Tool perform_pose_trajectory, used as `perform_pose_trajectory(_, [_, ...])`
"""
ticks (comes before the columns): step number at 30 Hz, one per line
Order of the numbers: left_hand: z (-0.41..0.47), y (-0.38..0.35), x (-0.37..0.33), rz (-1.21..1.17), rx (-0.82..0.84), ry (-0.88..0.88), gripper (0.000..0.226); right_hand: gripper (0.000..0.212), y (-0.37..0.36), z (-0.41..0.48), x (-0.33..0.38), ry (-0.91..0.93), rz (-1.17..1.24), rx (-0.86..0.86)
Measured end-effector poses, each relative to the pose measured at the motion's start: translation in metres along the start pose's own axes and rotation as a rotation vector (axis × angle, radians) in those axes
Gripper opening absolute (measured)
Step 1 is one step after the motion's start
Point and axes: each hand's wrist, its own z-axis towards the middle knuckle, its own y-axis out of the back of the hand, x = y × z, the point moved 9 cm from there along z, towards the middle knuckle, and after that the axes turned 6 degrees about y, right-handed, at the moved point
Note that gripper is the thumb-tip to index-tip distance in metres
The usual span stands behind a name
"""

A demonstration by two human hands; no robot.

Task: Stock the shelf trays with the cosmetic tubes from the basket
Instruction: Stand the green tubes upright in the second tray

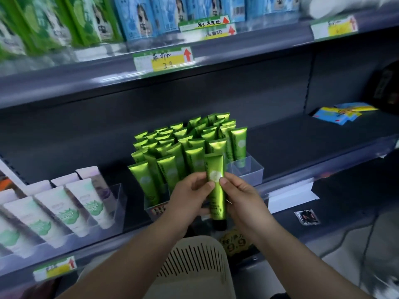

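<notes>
Left hand (190, 196) and right hand (245, 200) meet in front of the middle shelf (302, 137), both clamped on one green tube (216, 190). The left thumb presses the tube's left edge, the right thumb lies on its front just beside the pale round mark, and the other fingers curl behind it. The held tube stands upright, crimped end up and black cap (219, 225) down, directly before the front row of stocked tubes. Behind it, a clear tray (250, 169) on the shelf carries a dense block of matching tubes (183, 147), standing crimp-up in several rows. Below the forearms, a beige slotted basket (194, 264) shows at the lower edge of view; what it contains cannot be seen. To the left on the same shelf, a second clear tray (121, 197) holds white tubes (67, 210) with green printing, leaning back. A yellow price tag (235, 242) reading 9.9 sits under the held tube. Well apart to the right, blue and yellow sachets (343, 114) lie on the shelf, and a small black packet (307, 217) lies lower down, right of the hands. The upper shelf carries green boxes (82, 22) and blue boxes (140, 18), both blurred, with price labels (164, 59) on its rail.
</notes>
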Motion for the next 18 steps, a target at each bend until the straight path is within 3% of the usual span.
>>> perform_pose_trajectory(9, [0.042,-0.043,-0.031,-0.040,-0.078,-0.131,0.015,0.025,0.050,0.042,0.040,0.151,-0.063,-0.203])
perform_pose_trajectory(18, [0.083,-0.065,-0.048,-0.033,-0.155,-0.273,0.023,0.024,0.067,0.076,0.068,0.262,-0.098,-0.200])
